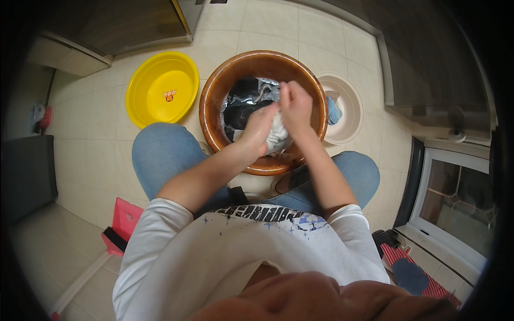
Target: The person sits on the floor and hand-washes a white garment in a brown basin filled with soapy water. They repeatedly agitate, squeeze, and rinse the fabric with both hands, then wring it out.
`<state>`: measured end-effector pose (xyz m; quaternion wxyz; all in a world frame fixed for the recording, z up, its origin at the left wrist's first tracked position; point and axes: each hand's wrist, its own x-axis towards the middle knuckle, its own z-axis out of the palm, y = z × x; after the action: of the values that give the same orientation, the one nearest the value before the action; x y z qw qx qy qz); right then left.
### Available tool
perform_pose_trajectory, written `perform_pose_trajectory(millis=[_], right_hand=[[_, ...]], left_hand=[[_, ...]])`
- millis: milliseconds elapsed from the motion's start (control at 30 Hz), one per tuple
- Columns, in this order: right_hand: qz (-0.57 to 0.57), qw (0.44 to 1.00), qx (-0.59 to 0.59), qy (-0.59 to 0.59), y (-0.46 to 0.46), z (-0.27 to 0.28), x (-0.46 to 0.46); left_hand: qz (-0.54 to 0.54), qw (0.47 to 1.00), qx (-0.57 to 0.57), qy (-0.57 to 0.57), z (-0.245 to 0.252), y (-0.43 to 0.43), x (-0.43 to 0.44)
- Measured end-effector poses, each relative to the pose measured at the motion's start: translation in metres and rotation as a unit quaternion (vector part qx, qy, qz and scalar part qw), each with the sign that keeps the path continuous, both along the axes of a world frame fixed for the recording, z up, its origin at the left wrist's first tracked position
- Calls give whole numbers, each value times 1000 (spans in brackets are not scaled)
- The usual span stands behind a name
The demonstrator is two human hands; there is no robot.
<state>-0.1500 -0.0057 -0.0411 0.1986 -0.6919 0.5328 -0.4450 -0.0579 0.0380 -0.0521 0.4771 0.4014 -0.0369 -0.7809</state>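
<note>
A round brown glazed tub [215, 76] stands on the floor between my knees. Over it, my left hand [257, 129] grips a bunched white cloth [277, 134]. Closed fingers of my right hand [296, 106] hold the same cloth from the other side, at its upper end. The cloth's lower part hangs inside the tub's near right side. Below my hands, dark fabric [243, 114] lies in sudsy water, with a grey piece of cloth [269, 90] near it. My hands hide part of the tub's contents.
A yellow plastic basin [144, 76] is at the tub's left. Against its right side, a pale basin [355, 116] holds a light blue cloth [334, 112]. A pink dustpan [126, 218] lies behind my left side. A red striped mat [417, 273] is at lower right.
</note>
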Motion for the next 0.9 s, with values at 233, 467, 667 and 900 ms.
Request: perform_pose_trajectory(millis=[233, 467, 667, 900], right_hand=[[118, 948, 218, -201, -6, -5, -19], [174, 906, 346, -172, -6, 15, -28], [14, 855, 362, -370, -16, 16, -50], [-33, 876, 317, -363, -16, 12, -55]], left_hand=[[34, 993, -90, -69, 31, -25, 27], [-28, 975, -189, -114, 21, -27, 35], [-39, 982, -184, -7, 12, -34, 48], [-29, 984, -167, -54, 15, -34, 48]])
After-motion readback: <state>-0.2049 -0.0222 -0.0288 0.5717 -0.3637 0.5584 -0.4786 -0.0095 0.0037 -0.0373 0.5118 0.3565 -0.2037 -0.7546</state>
